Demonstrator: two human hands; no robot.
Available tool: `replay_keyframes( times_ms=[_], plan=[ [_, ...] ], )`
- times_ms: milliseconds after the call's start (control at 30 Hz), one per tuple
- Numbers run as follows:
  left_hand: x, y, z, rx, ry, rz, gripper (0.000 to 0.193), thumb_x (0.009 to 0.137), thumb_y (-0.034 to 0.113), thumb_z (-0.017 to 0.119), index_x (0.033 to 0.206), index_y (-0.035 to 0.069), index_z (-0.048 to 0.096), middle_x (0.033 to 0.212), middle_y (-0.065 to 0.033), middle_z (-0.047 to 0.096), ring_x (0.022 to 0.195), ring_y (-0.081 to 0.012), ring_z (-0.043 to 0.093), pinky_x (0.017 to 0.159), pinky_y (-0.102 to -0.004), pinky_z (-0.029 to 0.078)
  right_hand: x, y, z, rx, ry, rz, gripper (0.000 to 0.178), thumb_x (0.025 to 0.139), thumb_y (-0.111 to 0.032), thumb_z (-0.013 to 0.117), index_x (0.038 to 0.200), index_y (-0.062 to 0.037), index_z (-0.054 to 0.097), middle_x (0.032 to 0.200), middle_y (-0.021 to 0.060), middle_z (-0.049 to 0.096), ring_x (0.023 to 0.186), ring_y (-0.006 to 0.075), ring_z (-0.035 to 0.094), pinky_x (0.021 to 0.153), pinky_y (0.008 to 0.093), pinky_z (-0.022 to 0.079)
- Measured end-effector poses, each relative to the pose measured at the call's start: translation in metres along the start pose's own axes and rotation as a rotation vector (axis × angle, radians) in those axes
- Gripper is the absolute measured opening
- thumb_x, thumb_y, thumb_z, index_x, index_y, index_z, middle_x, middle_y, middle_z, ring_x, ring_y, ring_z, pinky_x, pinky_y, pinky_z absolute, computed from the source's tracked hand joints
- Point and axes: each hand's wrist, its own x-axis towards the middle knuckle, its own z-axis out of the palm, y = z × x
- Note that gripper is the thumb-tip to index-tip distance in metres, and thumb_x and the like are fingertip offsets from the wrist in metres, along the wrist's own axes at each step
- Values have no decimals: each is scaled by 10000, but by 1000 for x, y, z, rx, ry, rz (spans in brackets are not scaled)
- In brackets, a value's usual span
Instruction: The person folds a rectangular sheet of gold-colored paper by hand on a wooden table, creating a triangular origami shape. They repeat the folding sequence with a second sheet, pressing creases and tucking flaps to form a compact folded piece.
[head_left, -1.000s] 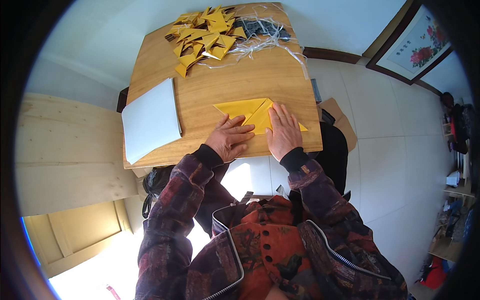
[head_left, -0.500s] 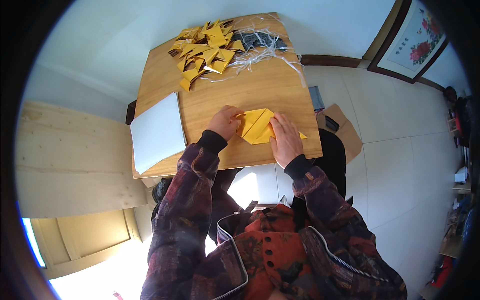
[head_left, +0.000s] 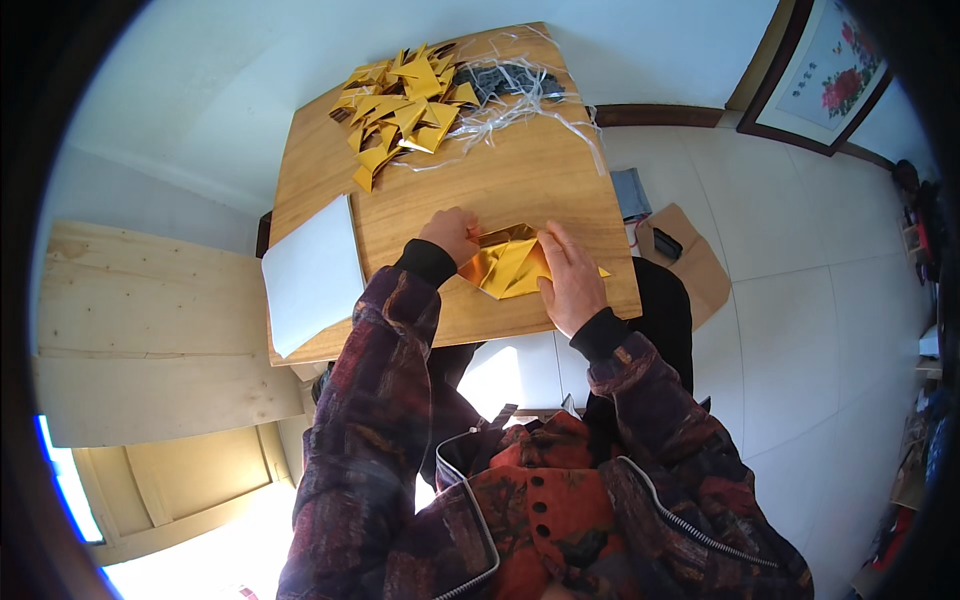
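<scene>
Gold folded paper [head_left: 508,270] lies on the counter [head_left: 540,180], partly under my flattened, unclenched right grip [head_left: 573,278], while my left grip [head_left: 455,234] pinches its left end, and I judge it light, slick and easily creased, best held by its edges.

The scene is brightly lit; at lower left, the floor [head_left: 200,545] is bleached to white by strong light, and detail is lost. A smaller glaring patch is seen below the near edge of the surface [head_left: 530,190]. Metallic glints are returned by the folded gold paper [head_left: 515,272]. Straight edges are bowed toward the blackened circular rim, where the shelves [head_left: 908,482] are rendered dim and soft.
</scene>
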Motion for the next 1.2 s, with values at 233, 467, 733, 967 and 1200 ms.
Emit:
replay_keyframes(
  times_ms=[233,467,733,967,1200],
  plan=[
    [-57,38,-36,-86,217,214,114,760,26,632,827,39,540,805,-141,595,788,-339,614,694,-389,489,10,-3,-10,107,178,-10,436,708,92,654,1104,-59,555,1056,126,604,900,330,606,739,411,493],
    [-118,55,4,282,496,520,192,699,57,624,873,74,545,992,-100,596,1071,-294,597,898,-399,492,-4,4,-18,-25,68,-312,157,745,-16,650,861,-35,546,1069,118,617,986,304,604,796,404,501],
    [-135,36,45,105,320,364,190,752,65,649,931,62,588,1076,-83,630,1066,-258,625,822,-404,516,-18,13,-24,-32,-332,-349,411,793,-113,685,1165,-6,546,1341,145,507,1290,319,455,1065,395,389],
    [-137,35,44,223,351,390,331,811,109,624,1141,133,626,1243,-38,625,1084,-224,612,890,-386,447,-21,12,-31,-57,-476,-330,609,809,-256,709,1317,-1,488,1467,137,392,1402,296,314,1146,425,276],
    [-114,32,11,-27,112,221,261,837,117,627,1092,153,671,951,-58,710,925,-226,664,811,-399,431,-18,12,-35,65,-462,-268,657,804,-194,715,1370,-14,434,1466,137,403,1380,310,358,1144,428,283]
  ],
)
